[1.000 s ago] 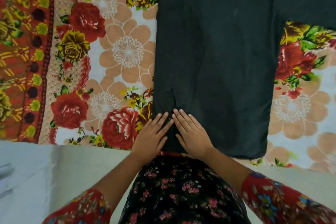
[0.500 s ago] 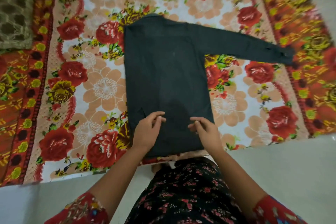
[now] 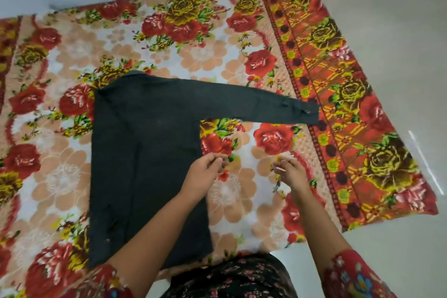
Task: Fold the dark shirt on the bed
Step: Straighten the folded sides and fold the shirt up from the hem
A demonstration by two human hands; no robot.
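Shifted rightward since the earlier frames: both hands, off the lower hem of the dark shirt [image 3: 145, 152] and out toward its right side. Raised over the shirt's right edge, the left hand [image 3: 205, 170], forearm crossing the cloth, fingers [image 3: 221, 159] loosely curled just past that edge above the flowered bedsheet [image 3: 266, 60], gripping nothing. Further right, the right hand [image 3: 287, 173], well apart from the shirt's body and likewise over the bedsheet, fingers slack and half bent, holding nothing (slightly blurred, so no finer detail).

Dark shirt lying flat on the bedsheet, collar end away from the person, hem nearest the patterned dress [image 3: 229, 278]. Straight edge on the view's left, with small buttons near its lower corner. One long sleeve [image 3: 254, 104] stretched flat to the right, cuff reaching the bedsheet's red and yellow border. Sleeve lying beyond both sets of fingertips, untouched, with a strip of bare bedsheet between it and the hands. Pale floor [image 3: 387, 31] along the right and far sides of the bedsheet.
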